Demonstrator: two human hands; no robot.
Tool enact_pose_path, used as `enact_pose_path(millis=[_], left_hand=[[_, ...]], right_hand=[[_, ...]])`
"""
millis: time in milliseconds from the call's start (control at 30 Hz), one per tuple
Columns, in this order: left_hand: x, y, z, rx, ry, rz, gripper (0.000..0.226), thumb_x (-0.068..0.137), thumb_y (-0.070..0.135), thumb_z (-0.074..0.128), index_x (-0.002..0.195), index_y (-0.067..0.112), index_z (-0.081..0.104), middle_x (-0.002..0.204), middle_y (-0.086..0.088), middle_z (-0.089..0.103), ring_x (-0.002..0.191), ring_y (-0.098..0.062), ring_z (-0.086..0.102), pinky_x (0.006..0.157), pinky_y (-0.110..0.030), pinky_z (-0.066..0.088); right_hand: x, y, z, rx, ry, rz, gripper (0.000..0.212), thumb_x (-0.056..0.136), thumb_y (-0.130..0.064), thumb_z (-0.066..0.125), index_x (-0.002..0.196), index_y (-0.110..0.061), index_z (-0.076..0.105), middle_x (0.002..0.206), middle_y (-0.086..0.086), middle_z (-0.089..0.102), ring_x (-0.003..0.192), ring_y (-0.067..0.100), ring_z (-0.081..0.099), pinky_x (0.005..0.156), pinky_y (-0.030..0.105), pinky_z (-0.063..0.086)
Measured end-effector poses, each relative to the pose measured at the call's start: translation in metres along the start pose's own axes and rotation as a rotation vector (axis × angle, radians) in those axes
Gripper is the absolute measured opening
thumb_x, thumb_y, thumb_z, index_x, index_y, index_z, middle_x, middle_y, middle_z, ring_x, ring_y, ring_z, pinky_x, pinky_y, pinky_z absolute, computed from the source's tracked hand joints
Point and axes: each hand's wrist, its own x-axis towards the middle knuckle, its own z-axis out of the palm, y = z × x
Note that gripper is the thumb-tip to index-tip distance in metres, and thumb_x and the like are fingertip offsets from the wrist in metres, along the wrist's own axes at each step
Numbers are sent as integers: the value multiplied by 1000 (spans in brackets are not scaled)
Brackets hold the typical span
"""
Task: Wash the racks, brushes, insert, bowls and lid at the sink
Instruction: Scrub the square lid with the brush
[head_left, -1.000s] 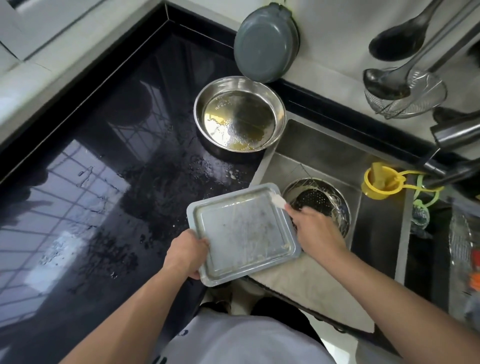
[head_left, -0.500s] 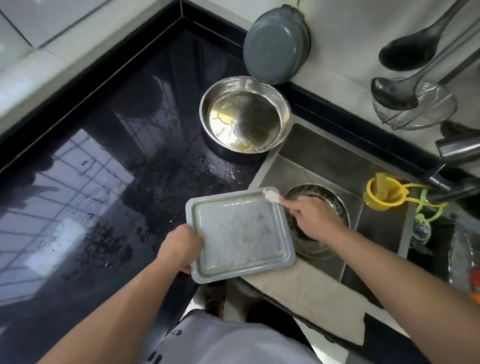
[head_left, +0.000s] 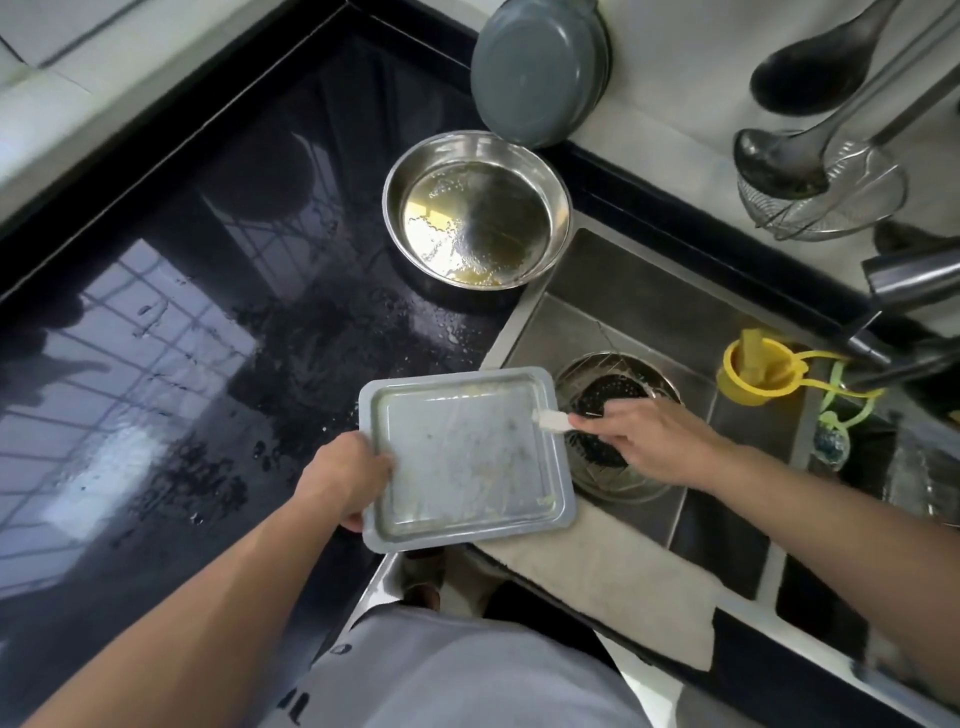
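Left hand (head_left: 340, 480) grips the grey rectangular tray (head_left: 465, 457) by its left rim over the sink (head_left: 649, 317) edge, right hand (head_left: 649, 441) pinching a small white brush (head_left: 550, 419) against the tray's right rim.

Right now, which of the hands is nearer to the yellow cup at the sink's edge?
Right. The right hand is over the sink drain, holding a small white brush at the tray's right rim, just left of the yellow cup. The left hand grips the tray's far left edge.
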Motion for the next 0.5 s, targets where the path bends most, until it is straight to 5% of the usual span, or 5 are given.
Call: enact_pose_path(millis=[167, 267, 500], left_hand=[[0, 0, 0, -16, -2, 3, 17, 104, 33, 55, 103, 16, 59, 95, -12, 70, 69, -34, 75, 55, -44, 64], [-2, 0, 2, -15, 12, 18, 19, 104, 32, 56, 101, 14, 60, 91, -13, 70, 66, -34, 75, 54, -44, 64], [0, -1, 3, -19, 13, 26, 18, 104, 31, 56, 100, 13, 59, 90, -14, 69, 63, -35, 74, 52, -44, 63]], right_hand=[[4, 3, -4, -39, 34, -50, 61, 103, -16, 49, 145, -59, 35, 83, -12, 46, 69, 9, 51, 57, 34, 50], [39, 2, -23, -36, 89, 32, 55, 106, -19, 44, 143, -60, 34, 85, -12, 47, 67, 3, 43, 52, 21, 33], [-54, -16, 43, 51, 45, -19, 63, 100, -15, 54, 147, -53, 37, 83, -15, 44, 61, 12, 51, 53, 35, 50]])
